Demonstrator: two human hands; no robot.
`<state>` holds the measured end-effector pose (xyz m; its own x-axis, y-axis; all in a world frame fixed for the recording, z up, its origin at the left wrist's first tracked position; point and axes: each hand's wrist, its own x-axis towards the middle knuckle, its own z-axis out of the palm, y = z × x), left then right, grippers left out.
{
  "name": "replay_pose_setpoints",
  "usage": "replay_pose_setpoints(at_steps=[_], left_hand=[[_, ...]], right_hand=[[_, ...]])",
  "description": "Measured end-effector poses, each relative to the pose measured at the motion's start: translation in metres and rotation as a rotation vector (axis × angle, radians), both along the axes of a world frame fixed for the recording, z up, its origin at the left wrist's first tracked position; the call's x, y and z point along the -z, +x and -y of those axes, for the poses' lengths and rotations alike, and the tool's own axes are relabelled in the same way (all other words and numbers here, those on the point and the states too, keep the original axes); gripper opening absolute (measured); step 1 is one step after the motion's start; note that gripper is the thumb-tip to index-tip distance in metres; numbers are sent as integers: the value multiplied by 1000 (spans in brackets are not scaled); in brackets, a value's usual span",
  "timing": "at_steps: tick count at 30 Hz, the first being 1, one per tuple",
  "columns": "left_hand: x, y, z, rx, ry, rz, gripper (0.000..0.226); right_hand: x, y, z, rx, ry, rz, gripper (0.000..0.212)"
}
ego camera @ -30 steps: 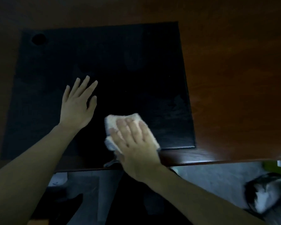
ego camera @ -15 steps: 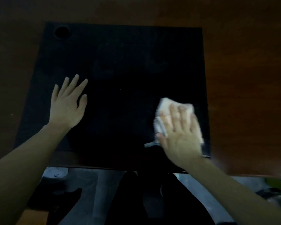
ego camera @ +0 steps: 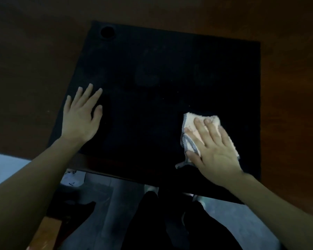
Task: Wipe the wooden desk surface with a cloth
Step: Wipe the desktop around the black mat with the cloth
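Observation:
A reddish-brown wooden desk [ego camera: 287,87] carries a large black inset panel [ego camera: 161,78]. My right hand [ego camera: 211,150] lies flat with straight fingers on a folded cream cloth [ego camera: 190,123] with a grey stitched edge, pressing it onto the right part of the black panel near the desk's front edge. My left hand [ego camera: 81,114] rests flat, fingers spread, at the left side of the panel. Part of the cloth is hidden under my right palm.
A round cable hole [ego camera: 107,32] sits in the panel's far left corner. The desk's front edge [ego camera: 116,175] runs below my hands, with grey floor [ego camera: 105,204] and my dark-clothed legs [ego camera: 170,222] beneath it. A white object [ego camera: 73,177] lies on the floor.
My right hand has slid the cloth from the middle front of the panel to its right side. The left hand has stayed pressed in place. The view has shifted.

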<state>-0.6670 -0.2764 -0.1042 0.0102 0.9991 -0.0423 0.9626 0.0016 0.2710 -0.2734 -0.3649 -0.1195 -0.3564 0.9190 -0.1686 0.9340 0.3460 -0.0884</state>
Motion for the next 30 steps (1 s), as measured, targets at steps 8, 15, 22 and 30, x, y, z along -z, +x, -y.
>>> replay_pose_setpoints(at_steps=[8, 15, 22, 30], left_hand=[[-2, -11, 17, -10, 23, 23, 56], [-8, 14, 16, 44, 26, 72, 57], [-30, 113, 25, 126, 55, 163, 53], [6, 182, 53, 214, -146, -103, 64]], right_hand=[[-2, -115, -52, -203, -74, -2, 70], [-19, -76, -54, -272, -129, -117, 84], [-23, 5, -61, -51, -165, -150, 73], [-24, 26, -66, -28, -200, -161, 71]])
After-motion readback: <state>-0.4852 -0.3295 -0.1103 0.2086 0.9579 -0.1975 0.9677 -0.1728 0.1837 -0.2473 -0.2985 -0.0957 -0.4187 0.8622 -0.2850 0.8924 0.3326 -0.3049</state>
